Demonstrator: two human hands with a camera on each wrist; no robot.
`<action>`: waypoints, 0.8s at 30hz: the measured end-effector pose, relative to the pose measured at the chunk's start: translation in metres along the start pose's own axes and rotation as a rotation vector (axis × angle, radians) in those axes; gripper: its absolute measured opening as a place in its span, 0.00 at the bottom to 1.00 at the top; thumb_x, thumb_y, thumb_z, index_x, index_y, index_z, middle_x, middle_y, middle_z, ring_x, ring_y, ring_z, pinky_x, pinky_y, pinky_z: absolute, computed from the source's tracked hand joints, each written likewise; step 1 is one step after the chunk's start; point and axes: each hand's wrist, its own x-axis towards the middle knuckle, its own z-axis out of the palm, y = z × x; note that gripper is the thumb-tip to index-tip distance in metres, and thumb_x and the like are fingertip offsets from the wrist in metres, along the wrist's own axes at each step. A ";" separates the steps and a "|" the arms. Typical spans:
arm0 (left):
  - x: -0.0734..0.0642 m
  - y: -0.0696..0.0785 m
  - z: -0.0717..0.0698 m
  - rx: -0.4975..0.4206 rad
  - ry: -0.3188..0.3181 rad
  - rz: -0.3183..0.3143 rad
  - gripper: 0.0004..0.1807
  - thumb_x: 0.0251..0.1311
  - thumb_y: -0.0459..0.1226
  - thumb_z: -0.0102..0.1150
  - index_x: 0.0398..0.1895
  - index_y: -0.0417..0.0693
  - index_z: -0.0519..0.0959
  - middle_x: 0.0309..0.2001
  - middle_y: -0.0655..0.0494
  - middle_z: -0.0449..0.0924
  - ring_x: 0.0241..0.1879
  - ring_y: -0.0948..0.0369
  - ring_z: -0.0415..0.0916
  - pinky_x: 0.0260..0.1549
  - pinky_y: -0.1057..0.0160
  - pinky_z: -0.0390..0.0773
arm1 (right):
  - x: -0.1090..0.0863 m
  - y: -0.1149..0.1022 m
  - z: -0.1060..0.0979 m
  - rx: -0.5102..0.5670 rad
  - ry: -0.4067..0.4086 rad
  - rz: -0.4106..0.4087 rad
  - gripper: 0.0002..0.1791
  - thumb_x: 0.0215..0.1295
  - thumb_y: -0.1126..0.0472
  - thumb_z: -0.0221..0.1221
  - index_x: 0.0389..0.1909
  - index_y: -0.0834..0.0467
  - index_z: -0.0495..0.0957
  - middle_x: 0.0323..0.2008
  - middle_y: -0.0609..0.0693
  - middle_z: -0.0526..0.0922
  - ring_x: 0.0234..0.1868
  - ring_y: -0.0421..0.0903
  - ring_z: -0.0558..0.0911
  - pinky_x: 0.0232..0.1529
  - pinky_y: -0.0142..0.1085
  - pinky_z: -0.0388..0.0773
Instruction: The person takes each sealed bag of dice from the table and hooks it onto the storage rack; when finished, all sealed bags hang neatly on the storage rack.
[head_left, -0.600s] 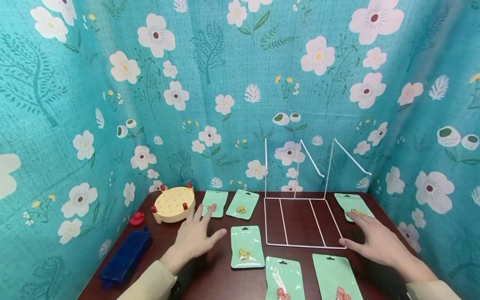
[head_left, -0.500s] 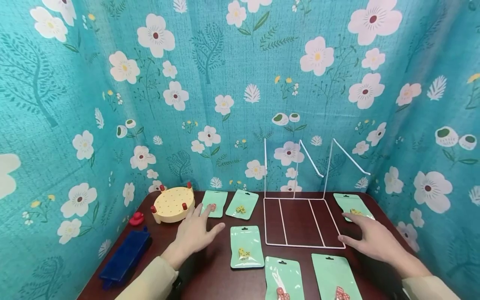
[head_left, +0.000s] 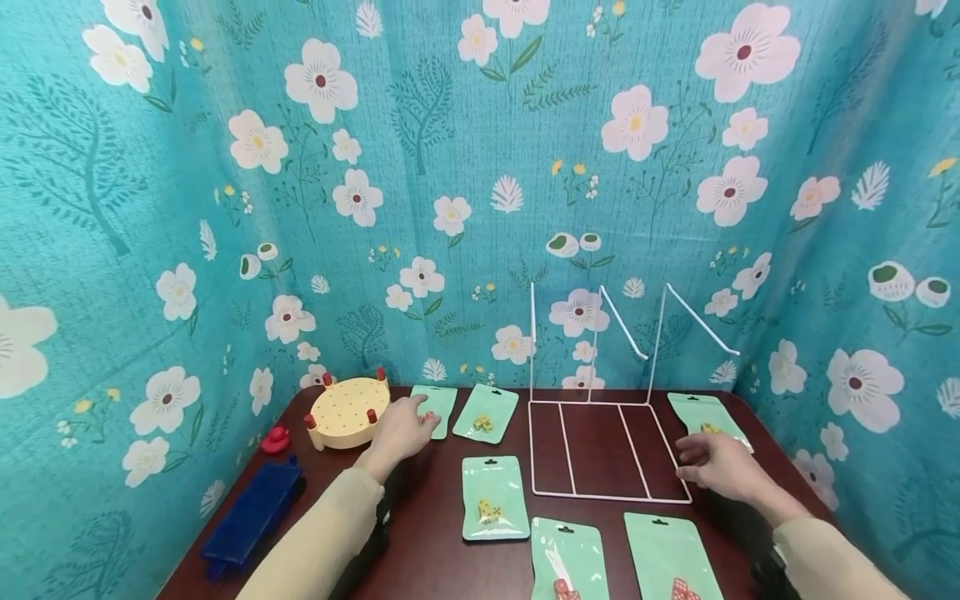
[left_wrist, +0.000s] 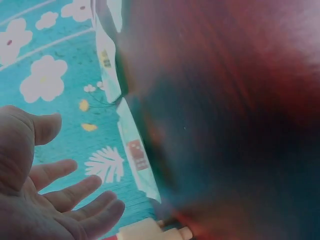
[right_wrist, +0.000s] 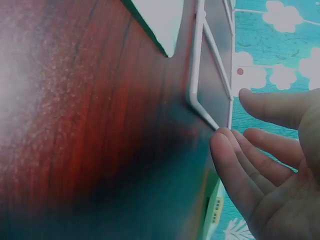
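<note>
My left hand (head_left: 402, 432) hovers by the back-left green pouch (head_left: 442, 402), which has red dice at its middle. In the left wrist view the fingers of this hand (left_wrist: 60, 195) are spread and loosely bent, apart from the pouch and holding nothing. My right hand (head_left: 723, 467) is beside the right edge of the white wire rack (head_left: 551, 495), its fingers loosely curled around nothing. In front of another green pouch (head_left: 690, 407) with yellow dice, it covers part of that pouch. Whether its fingertips touch the rack, I cannot tell.
More green pouches lie about: one at the back (head_left: 498, 406), one in the middle (head_left: 491, 479), two in front (head_left: 570, 550). At left are a cream pegged stand (head_left: 348, 412), a small red object (head_left: 275, 440) and a blue object (head_left: 251, 517). A floral curtain (head_left: 480, 208) surrounds the table.
My left hand has moved forward and slightly right, to the pouch with red dice. My right hand has shifted a little left toward the rack, its fingers more curled.
</note>
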 end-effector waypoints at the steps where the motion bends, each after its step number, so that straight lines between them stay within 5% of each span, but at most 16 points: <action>1: 0.004 -0.001 0.003 0.000 -0.006 -0.015 0.31 0.77 0.48 0.68 0.75 0.40 0.80 0.68 0.37 0.85 0.69 0.39 0.83 0.70 0.37 0.83 | 0.001 0.001 0.002 0.019 -0.012 0.015 0.29 0.67 0.64 0.76 0.64 0.75 0.81 0.48 0.64 0.92 0.39 0.47 0.91 0.36 0.37 0.91; 5: 0.019 -0.005 0.011 -0.004 -0.049 -0.074 0.32 0.78 0.46 0.67 0.78 0.41 0.78 0.72 0.37 0.83 0.71 0.40 0.81 0.71 0.38 0.82 | 0.005 0.003 0.006 0.048 -0.040 0.063 0.29 0.66 0.65 0.77 0.63 0.75 0.82 0.47 0.64 0.92 0.38 0.48 0.92 0.38 0.42 0.93; 9: 0.033 -0.012 0.021 -0.012 -0.079 -0.066 0.32 0.76 0.46 0.66 0.78 0.41 0.78 0.71 0.35 0.82 0.69 0.41 0.81 0.70 0.35 0.81 | 0.011 0.004 0.007 0.068 -0.058 0.114 0.27 0.66 0.65 0.77 0.62 0.74 0.82 0.45 0.60 0.92 0.38 0.47 0.90 0.40 0.44 0.94; 24: 0.037 -0.003 0.040 0.104 -0.161 -0.149 0.24 0.81 0.40 0.57 0.74 0.41 0.79 0.69 0.30 0.76 0.67 0.33 0.76 0.67 0.32 0.80 | 0.018 0.011 0.010 0.080 -0.069 0.149 0.23 0.63 0.71 0.74 0.59 0.72 0.86 0.40 0.55 0.89 0.37 0.47 0.85 0.38 0.41 0.92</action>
